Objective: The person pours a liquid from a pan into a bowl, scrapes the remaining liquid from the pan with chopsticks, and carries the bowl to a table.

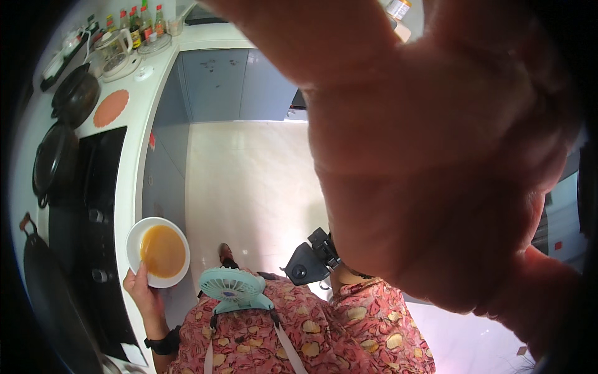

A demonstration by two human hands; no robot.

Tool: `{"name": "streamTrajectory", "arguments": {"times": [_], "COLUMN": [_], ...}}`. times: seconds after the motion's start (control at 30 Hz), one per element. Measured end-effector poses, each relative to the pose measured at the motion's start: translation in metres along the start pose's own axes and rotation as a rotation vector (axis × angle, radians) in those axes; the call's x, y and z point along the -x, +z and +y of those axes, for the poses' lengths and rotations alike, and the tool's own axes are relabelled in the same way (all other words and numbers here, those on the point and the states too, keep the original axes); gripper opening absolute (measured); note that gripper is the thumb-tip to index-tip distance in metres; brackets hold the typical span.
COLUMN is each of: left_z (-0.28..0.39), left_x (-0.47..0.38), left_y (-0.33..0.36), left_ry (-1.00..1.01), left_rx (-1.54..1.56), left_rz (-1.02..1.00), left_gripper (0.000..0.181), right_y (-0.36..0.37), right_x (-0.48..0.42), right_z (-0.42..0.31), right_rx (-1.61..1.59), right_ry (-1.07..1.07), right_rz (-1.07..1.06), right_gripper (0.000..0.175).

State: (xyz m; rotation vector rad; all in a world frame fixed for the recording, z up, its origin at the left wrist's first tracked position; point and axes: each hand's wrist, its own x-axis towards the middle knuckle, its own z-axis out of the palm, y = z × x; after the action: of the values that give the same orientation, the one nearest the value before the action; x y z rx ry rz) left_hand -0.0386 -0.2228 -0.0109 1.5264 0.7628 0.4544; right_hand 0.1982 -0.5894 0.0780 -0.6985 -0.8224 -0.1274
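My left hand (142, 290) grips the near rim of a white bowl (133, 238), its thumb over the edge. Orange-yellow liquid (163, 251), perhaps beaten egg, lies in the bowl, whose surface is tilted in view. The bowl is level with the front edge of the cooktop (103, 233). Very close to the camera, my right hand (434, 159) covers much of the right side, palm side showing, dark and blurred. Its fingers are spread and I see nothing held in them. A black device (310, 264) sits at my right wrist.
Black pans (56, 159) and a large wok (56, 304) line the left. Behind them are an orange scalloped mat (111, 108), a glass kettle (112, 51) and several sauce bottles (135, 35). A mint-green fan (233, 287) hangs at my chest. Grey-blue cabinets (215, 84) border the floor.
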Motion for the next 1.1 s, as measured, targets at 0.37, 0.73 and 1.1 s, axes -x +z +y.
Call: {"name": "streamTrajectory", "arguments": {"times": [0.37,0.73,1.1], "left_z": [0.010,-0.012,-0.029], "left_x": [0.000,-0.006,0.004], "left_y": [0.006,-0.012,-0.052], "left_ry": [0.032,-0.065,0.017], "left_rx": [0.015,0.159,0.137], "left_rz": [0.074,0.099,0.101], "left_gripper": [0.028,0.024,0.018], "right_y": [0.019,0.021,0.050], "right_x": [-0.008,-0.014,-0.005], "right_z": [0.021,0.028,0.060], "right_rx": [-0.093,-0.132,-0.268], "right_ry": [0.065,0.152,0.225], "right_rz": [-0.042,-0.070,-0.135], "right_gripper": [0.076,0.077,0.079]}}
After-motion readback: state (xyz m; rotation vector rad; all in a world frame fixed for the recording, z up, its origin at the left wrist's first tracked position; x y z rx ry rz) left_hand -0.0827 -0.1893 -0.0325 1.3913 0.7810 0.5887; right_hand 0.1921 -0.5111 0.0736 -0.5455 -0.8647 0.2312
